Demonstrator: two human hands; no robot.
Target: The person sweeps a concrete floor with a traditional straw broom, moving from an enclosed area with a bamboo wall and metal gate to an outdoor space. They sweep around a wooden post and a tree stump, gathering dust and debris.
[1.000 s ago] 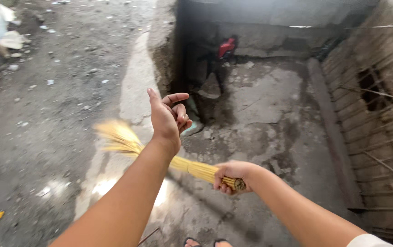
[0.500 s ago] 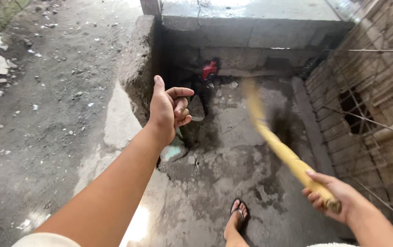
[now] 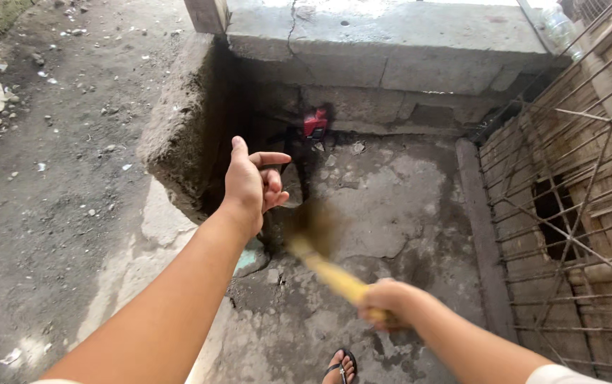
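Observation:
My right hand (image 3: pixel 384 302) grips the yellow handle of a straw broom (image 3: pixel 327 270) low in the view. The broom's bristles are blurred by motion and point up and left over the wet concrete floor (image 3: pixel 391 206). My left hand (image 3: pixel 252 181) is held out in the air ahead of me, empty, thumb up and fingers loosely curled. It hangs above the dark corner by the low concrete wall (image 3: pixel 178 135). A red object (image 3: pixel 314 122) lies at the back of the sunken floor.
A raised concrete ledge (image 3: pixel 391 35) closes the back. A bamboo wall with a wire grid (image 3: pixel 576 199) runs along the right. Dirt ground with scattered litter (image 3: pixel 43 142) lies to the left. My sandalled foot (image 3: pixel 340 366) shows at the bottom edge.
The broom swung from the left side over to the right, then back toward the middle. My left hand stayed raised and empty. The view moved closer to the sunken corner.

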